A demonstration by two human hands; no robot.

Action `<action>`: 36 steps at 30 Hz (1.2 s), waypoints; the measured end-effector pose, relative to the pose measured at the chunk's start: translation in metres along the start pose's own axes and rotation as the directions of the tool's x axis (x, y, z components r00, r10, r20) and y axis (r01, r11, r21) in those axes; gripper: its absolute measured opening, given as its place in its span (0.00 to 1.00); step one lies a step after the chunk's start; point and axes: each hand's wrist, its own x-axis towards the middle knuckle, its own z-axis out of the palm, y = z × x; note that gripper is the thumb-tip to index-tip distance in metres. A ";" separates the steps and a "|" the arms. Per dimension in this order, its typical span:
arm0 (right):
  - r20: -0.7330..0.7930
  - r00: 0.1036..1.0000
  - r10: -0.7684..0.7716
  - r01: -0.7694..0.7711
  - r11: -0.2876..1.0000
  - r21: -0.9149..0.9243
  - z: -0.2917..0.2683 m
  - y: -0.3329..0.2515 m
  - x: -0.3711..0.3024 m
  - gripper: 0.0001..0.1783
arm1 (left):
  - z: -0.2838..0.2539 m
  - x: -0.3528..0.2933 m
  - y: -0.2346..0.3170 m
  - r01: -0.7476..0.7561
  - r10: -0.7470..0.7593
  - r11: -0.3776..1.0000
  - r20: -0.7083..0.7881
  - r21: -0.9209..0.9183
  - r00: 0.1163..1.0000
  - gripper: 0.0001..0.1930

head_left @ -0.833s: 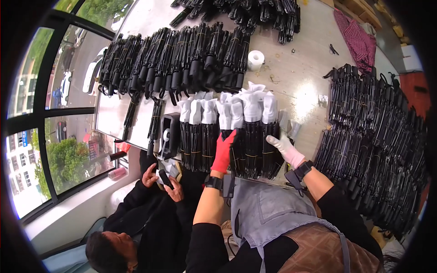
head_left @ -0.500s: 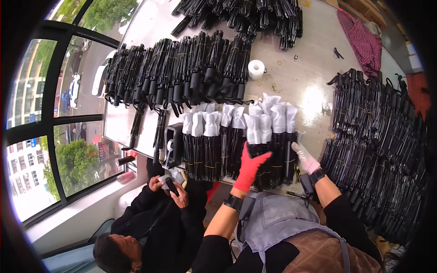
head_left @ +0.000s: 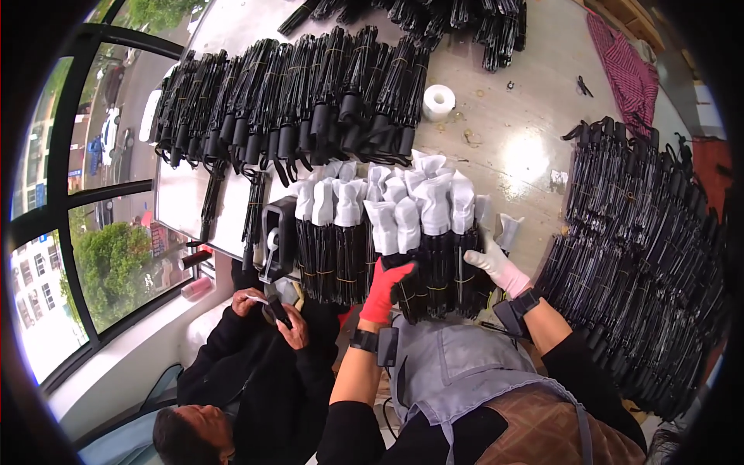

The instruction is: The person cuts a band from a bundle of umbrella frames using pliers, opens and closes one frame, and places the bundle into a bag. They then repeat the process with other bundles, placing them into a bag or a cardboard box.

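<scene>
My left hand, in a red glove, grips a bundle of folded black umbrella frames near the table's front edge. White wraps cover the handle ends. My right hand, in a white and pink glove, lies against the right side of the row with its fingers stretched out. Between my hands stand more wrapped umbrella frames, some tied with yellow bands. Left of them are further wrapped bundles. The fingers of my left hand are partly hidden by the bundle.
Long rows of unwrapped umbrella frames lie at the back left and right. A white roll stands mid-table. A black tape dispenser is left of the wrapped row. A co-worker sits at the left, holding a dark handle.
My left hand has moved left with its bundle, and my right hand has also shifted left along the row. The view has shifted somewhat too.
</scene>
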 end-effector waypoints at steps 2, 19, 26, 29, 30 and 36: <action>-0.002 1.000 -0.003 0.003 0.998 0.065 0.007 -0.003 0.004 0.62 | 0.009 -0.005 0.004 -0.041 0.041 0.999 -0.008 -0.008 0.999 0.36; -0.133 0.981 0.143 -0.022 0.757 0.653 -0.040 0.023 -0.035 0.44 | 0.138 -0.027 -0.007 -0.537 0.549 0.824 -0.019 0.182 0.836 0.59; -0.097 0.990 0.104 -0.011 0.740 0.672 -0.071 0.042 -0.031 0.46 | 0.135 -0.008 -0.012 -0.426 0.432 0.863 0.040 0.273 0.901 0.59; -0.078 0.996 0.050 0.007 0.798 0.603 -0.072 0.034 -0.031 0.47 | 0.136 -0.005 -0.014 -0.475 0.523 0.780 -0.009 0.408 0.852 0.58; -0.072 0.997 0.016 0.028 0.823 0.568 -0.072 0.031 -0.028 0.47 | 0.136 -0.002 -0.012 -0.494 0.569 0.727 -0.017 0.476 0.822 0.58; 0.026 0.993 0.116 -0.114 0.858 0.500 -0.085 0.024 0.008 0.48 | 0.118 0.022 0.004 -0.399 0.403 0.894 0.024 0.206 0.915 0.59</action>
